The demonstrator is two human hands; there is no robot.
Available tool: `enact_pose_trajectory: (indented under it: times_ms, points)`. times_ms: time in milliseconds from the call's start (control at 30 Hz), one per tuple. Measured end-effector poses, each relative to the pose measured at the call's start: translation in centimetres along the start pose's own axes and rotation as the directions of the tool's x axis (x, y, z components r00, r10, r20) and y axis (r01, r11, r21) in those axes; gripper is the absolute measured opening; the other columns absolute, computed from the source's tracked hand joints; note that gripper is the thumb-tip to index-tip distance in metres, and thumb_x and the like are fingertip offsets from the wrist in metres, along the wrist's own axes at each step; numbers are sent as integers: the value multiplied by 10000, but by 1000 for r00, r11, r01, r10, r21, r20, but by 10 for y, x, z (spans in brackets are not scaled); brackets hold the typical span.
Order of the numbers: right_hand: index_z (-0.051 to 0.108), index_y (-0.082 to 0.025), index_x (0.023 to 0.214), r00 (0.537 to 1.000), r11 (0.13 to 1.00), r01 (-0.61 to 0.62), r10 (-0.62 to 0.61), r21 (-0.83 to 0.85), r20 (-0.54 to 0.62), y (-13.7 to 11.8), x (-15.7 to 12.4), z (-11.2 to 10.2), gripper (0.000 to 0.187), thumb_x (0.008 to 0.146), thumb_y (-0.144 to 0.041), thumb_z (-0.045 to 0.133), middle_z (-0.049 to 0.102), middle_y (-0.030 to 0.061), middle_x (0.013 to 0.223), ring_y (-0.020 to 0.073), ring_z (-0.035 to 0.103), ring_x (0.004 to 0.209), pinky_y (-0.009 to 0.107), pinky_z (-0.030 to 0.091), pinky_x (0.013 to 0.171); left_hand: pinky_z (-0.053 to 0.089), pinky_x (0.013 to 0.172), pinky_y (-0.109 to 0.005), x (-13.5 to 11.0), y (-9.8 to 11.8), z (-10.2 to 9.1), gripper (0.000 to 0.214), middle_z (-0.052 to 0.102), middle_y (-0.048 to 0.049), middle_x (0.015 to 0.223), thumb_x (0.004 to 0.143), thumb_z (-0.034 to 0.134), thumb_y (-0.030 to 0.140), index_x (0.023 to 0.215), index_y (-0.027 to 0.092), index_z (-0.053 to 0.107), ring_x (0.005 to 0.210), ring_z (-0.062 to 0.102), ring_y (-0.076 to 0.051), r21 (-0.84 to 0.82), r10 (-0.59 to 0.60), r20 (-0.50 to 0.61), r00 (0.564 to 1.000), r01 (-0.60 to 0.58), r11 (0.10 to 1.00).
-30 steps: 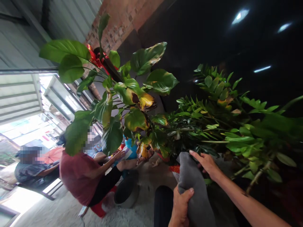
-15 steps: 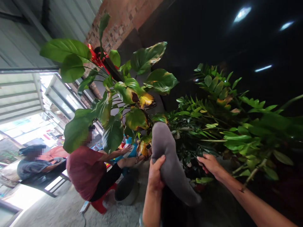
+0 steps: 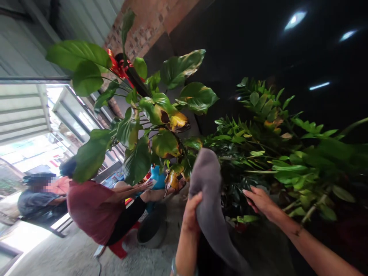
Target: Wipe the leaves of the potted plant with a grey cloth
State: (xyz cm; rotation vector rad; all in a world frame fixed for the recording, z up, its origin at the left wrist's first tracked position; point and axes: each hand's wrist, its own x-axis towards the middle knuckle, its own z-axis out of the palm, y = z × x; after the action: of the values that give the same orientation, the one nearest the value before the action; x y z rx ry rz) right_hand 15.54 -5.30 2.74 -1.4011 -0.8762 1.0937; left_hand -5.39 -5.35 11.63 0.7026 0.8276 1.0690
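My left hand [image 3: 193, 214] is wrapped round a long grey piece of soft cloth [image 3: 209, 191]. Its rounded upper end stands above my fingers, and the rest hangs down to the lower right. Over by the dark leaves of a low bushy plant [image 3: 244, 145], my right hand [image 3: 260, 201] has its fingers drawn together. What they pinch, if anything, I cannot make out. Left of the cloth rises a broad-leaved plant [image 3: 135, 126], some of its leaves yellow and brown. A browned leaf [image 3: 172, 180] hangs close to the cloth.
A person in a red shirt [image 3: 89, 207] sits on a red stool [image 3: 119, 249] beside a dark bucket [image 3: 152, 230]. Another person [image 3: 40, 199] sits farther left. A red ribbon [image 3: 116, 65] is tied on the broad-leaved plant. Behind stands a dark glossy wall [image 3: 258, 46].
My left hand and the grey cloth have shifted slightly right. My right hand has moved a little right as well. The person in red leans farther left, head turned away.
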Motion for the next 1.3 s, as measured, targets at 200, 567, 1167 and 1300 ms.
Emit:
enact_pose_trajectory:
  times_ms: [200, 567, 1167, 1300]
  points:
    - [373, -247, 478, 1000, 1000, 2, -2, -18, 9, 5, 4, 6, 273, 616, -422, 531, 400, -57, 365, 89, 319, 302, 234, 255, 332, 489, 617, -299, 19, -26, 7, 421, 687, -30, 602, 480, 816, 250, 860, 116, 695, 537, 617, -174, 142, -155, -51, 987, 161, 977]
    - [392, -244, 509, 999, 999, -40, 39, -32, -18, 5, 0, -1, 259, 620, -445, 512, 418, -62, 376, 84, 344, 300, 216, 262, 329, 510, 631, -292, 25, 21, -9, 270, 688, -21, 617, 601, 743, 211, 844, 136, 654, 546, 635, -165, -21, -23, -163, 986, 20, 1000]
    - [417, -240, 543, 998, 997, -64, 63, -42, -28, 7, 2, 1, 235, 654, -422, 516, 506, -30, 431, 103, 443, 332, 212, 322, 332, 511, 598, -271, 23, 28, 5, 221, 676, -6, 567, 666, 656, 159, 883, 122, 653, 496, 622, -147, -2, -70, -216, 974, 72, 997]
    - [415, -245, 520, 999, 998, -35, 33, -61, -30, 10, 5, 0, 235, 649, -419, 506, 483, -27, 406, 119, 430, 317, 235, 311, 320, 500, 601, -292, 16, -29, -5, 356, 697, -45, 600, 532, 748, 187, 875, 111, 688, 538, 629, -178, 156, -262, -40, 964, 265, 952]
